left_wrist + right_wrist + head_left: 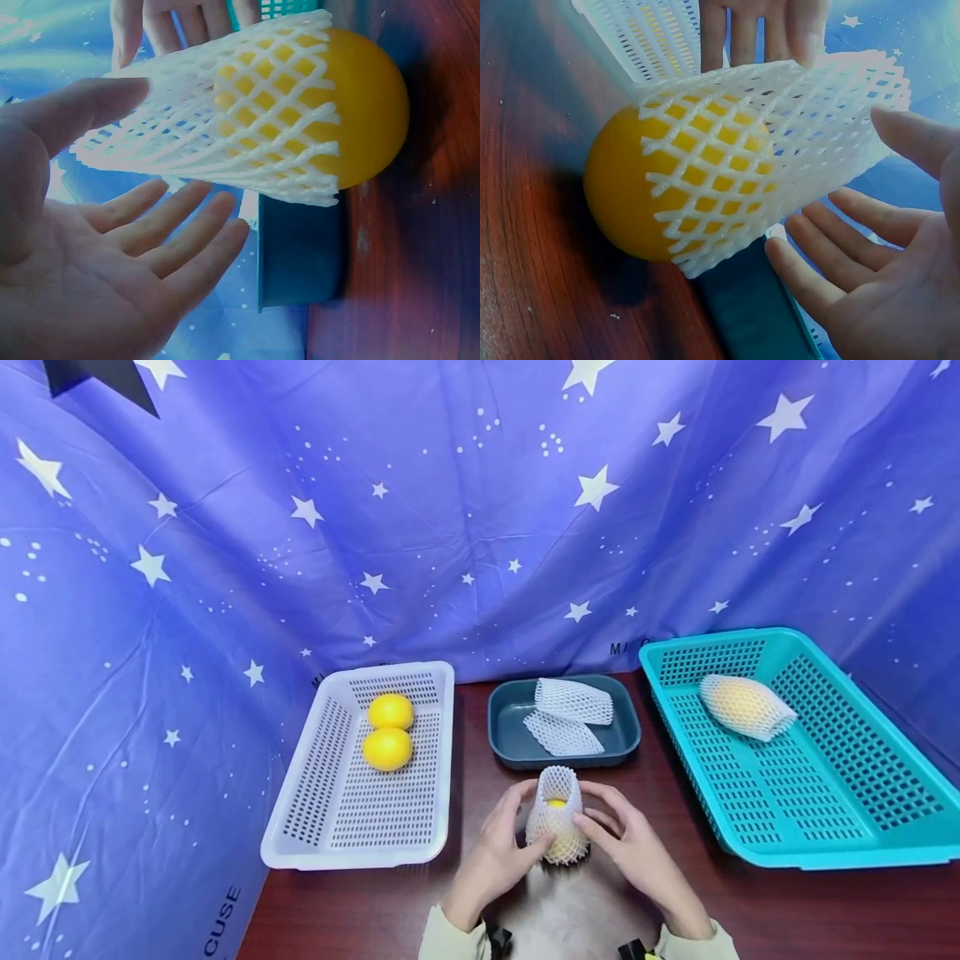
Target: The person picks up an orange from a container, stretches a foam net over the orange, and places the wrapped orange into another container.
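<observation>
– So, how about the grip?

– Not clamped: left hand (495, 843) and right hand (633, 847) on opposite sides, with fingers apart and mostly straight, thumbs up against a white, diamond-meshed foam sleeve (199, 135).

– And inside that?

– Visible through the mesh, a smooth, rounded yellow fruit (373, 109), right between both hands, bare at its lower end. On or just above a dark red-brown, wood-grained table (337, 914); cannot tell which.

– At the wrists?

– Pale cream fabric cuffs (453, 935).

– Just beyond the hands?

– A shallow, dark blue-green plastic tray (508, 731), with two flattened white foam sleeves (573, 700) lying together in it.

– Off to the left?

– A white, perforated plastic basket (382, 818), holding two round yellow fruits (387, 749), one behind the other.

– And to the right?

– A teal, perforated plastic basket (787, 793), with a mesh-wrapped, pale yellow fruit (746, 706) lying toward the far end.

– Behind it all?

– A blue-violet fabric curtain (450, 485), printed with white stars and dots.
</observation>
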Demonstrator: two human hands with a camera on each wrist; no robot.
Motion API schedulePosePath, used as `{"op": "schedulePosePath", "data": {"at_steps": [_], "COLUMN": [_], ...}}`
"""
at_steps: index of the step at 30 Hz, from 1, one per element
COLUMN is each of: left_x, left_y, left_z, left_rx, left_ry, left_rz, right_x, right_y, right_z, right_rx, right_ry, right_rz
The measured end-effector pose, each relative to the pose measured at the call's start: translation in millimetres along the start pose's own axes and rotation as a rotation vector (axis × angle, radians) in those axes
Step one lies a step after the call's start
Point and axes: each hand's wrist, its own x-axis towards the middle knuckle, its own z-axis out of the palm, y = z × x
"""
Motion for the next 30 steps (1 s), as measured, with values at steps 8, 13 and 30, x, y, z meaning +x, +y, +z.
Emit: {"op": "schedulePosePath", "data": {"at_steps": [8,13,30], "left_x": [3.2,2.0,-1.7], "left_y": [-3.4,-7.7,-28.5], "left_z": [6.4,7.9,17.1], "left_rx": [-0.147,0.013,-0.039], "left_ry": [0.028,0.005,-0.112], "left_rz": [-0.045,-0.043,-0.162], "right_x": [2.7,-2.8,-7.9], "right_y": [8.7,8.8,28.5], "right_z": [4.6,5.6,-1.9], "right_rx": [-0.030,-0.148,-0.110], "right_ry": [-0.013,-0.030,-0.159], "right_rz": [-0.076,-0.067,-0.054]}}
